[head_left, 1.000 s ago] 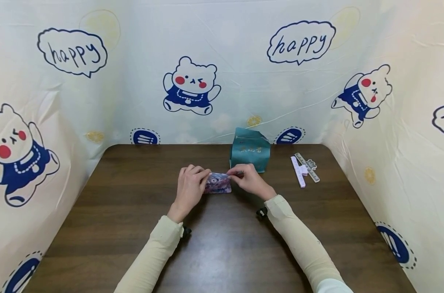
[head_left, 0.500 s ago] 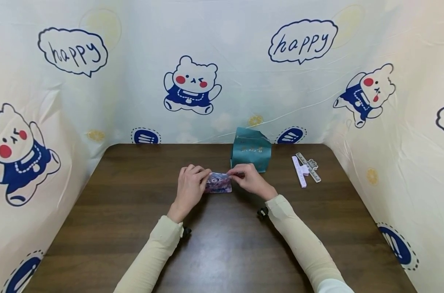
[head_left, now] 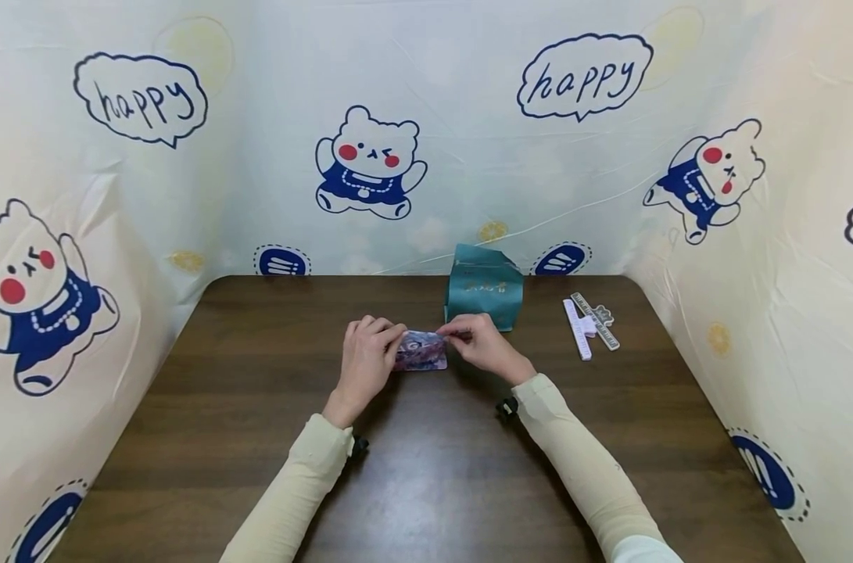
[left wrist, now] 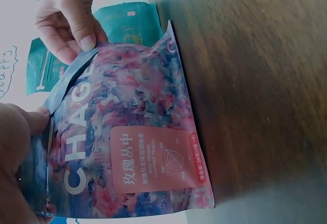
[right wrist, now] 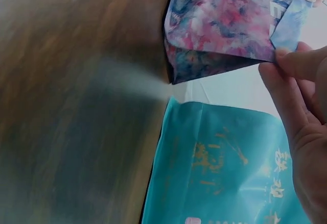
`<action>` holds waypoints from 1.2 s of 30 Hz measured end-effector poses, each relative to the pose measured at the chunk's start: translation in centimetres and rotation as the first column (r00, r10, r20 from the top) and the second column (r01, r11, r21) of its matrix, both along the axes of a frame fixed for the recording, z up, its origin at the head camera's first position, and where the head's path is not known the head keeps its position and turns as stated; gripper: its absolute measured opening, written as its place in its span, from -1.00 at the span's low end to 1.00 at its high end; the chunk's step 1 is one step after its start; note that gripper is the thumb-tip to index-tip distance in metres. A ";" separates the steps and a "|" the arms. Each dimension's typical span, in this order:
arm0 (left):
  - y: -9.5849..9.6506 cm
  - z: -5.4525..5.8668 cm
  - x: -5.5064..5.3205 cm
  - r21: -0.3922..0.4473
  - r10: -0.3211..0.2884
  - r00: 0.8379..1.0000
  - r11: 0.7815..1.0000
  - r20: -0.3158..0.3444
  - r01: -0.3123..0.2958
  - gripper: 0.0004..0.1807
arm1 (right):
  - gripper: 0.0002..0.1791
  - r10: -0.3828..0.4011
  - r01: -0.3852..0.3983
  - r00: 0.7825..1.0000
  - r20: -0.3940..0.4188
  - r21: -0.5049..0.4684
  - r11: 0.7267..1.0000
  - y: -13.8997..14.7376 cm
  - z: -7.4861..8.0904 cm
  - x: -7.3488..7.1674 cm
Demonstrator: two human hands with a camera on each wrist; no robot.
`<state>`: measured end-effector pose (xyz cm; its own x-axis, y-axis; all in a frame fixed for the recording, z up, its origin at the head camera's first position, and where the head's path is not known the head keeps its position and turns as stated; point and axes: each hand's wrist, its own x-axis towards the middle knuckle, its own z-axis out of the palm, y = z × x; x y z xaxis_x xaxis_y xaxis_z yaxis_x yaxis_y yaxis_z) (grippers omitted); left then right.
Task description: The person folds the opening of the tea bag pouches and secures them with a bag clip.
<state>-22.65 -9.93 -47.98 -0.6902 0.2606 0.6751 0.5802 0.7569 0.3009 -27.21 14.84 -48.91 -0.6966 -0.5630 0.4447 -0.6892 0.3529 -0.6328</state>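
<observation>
A tea pouch (head_left: pixel 422 353) with a pink, blue and purple painted print stands on the table between both hands. In the left wrist view, its front shows white letters and a pink label, and its top edge is folded over. My left hand (head_left: pixel 366 353) grips the left end of that top edge. At the opposite end, my right hand (head_left: pixel 488 346) pinches the top corner between thumb and forefinger, as the right wrist view shows too. A teal pouch (head_left: pixel 484 293) with gold writing stands upright just behind my right hand.
On the table (head_left: pixel 257 438), to the right, lie a white sealing clip (head_left: pixel 577 332) and a greyish clip (head_left: pixel 598 322), crossed over each other. A printed cloth (head_left: pixel 468 156) with cartoon bears hangs behind the table and along both sides.
The head view has shifted very slightly. Both hands keep their hold on the top edge of the printed tea pouch, with hardly any movement.
</observation>
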 end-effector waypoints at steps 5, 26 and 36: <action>0.0 0.1 0.0 -0.001 0.001 1.000 1.000 0.010 -0.001 -0.88 | -0.77 -0.016 0.016 1.000 0.024 -0.004 1.000 0.3 0.1 0.4; -0.3 -0.1 -0.3 0.016 -0.001 0.998 1.000 0.062 0.001 -0.84 | -0.67 -0.491 0.429 0.860 0.138 0.325 0.843 12.8 0.4 0.2; -0.4 -0.1 -0.5 0.024 0.014 0.998 1.000 0.065 -0.016 -0.84 | -0.48 -0.758 0.687 0.652 -0.021 0.439 0.579 16.7 -1.2 -0.1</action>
